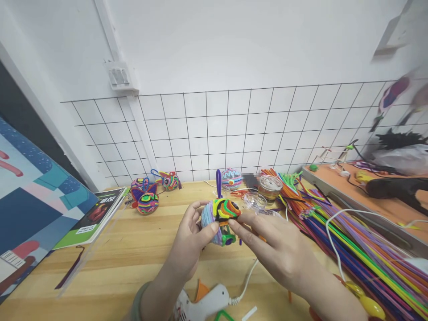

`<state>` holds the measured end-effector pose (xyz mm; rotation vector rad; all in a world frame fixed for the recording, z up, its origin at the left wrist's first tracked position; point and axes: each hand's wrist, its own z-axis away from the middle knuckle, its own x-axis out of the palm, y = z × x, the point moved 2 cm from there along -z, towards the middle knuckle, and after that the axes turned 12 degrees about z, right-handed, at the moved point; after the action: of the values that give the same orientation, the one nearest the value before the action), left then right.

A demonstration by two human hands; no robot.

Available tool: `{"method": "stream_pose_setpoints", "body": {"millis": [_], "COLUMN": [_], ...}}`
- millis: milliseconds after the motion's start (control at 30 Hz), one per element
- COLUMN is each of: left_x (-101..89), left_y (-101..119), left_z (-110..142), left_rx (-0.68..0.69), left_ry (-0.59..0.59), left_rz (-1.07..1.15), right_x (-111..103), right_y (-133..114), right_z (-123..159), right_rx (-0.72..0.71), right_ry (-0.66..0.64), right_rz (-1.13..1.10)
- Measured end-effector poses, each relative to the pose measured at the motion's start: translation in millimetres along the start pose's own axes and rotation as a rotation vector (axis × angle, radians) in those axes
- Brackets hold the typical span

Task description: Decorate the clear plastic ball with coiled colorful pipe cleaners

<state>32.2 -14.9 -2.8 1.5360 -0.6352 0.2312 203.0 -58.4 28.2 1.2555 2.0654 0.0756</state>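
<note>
A round ornament (pixel 227 209) covered in coiled pipe cleaners is held up over the middle of the wooden table. Its face has yellow, orange, green and black bands, its left side is pale blue, and a purple loop (pixel 219 185) rises from its top. My left hand (pixel 193 232) is wrapped round the left side, thumb across the front. From the right, my right hand (pixel 270 243) pinches the ornament's right edge with thumb and fingers. Below my hands lies a white hot glue gun (pixel 214 299) with its cord, partly hidden by my left forearm.
Finished pipe-cleaner ornaments (pixel 148 203) sit at the back left beside a magazine (pixel 95 218). Clear plastic containers (pixel 254 201) and a spool (pixel 270 185) stand behind my hands. Bundles of coloured pipe cleaners (pixel 361 249) fill the right side, crossed by a white cable (pixel 329 236).
</note>
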Motion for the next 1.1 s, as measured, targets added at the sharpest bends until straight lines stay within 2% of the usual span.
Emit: {"method": "stream_pose_setpoints", "body": {"millis": [267, 433, 667, 900, 1000, 1100], "left_x": [-3.1, -3.4, -5.2, -4.5, -7.3, -13.6], "left_y": [-1.1, 0.9, 1.7, 0.0, 0.9, 2.1], "left_z": [-1.9, -0.1, 1.3, 0.9, -0.9, -3.6], "left_rx": [0.134, 0.14, 0.121, 0.14, 0.147, 0.134], "left_ry": [-0.085, -0.116, -0.127, -0.134, -0.151, -0.184], "left_rz": [0.052, 0.088, 0.075, 0.126, 0.128, 0.118], "right_x": [-0.1, 1.3, 1.5, -0.1, -9.3, -17.2], "right_y": [-0.3, -2.5, -5.1, -7.8, -9.1, -9.8], "right_z": [4.0, 6.8, 9.1, 8.2, -4.2, -11.8], "right_rx": [0.031, 0.047, 0.126, 0.201, 0.206, 0.209], "right_ry": [-0.001, 0.022, -0.05, -0.051, 0.0, 0.109], "right_rz": [-0.062, -0.079, -0.154, -0.17, -0.241, -0.284]}}
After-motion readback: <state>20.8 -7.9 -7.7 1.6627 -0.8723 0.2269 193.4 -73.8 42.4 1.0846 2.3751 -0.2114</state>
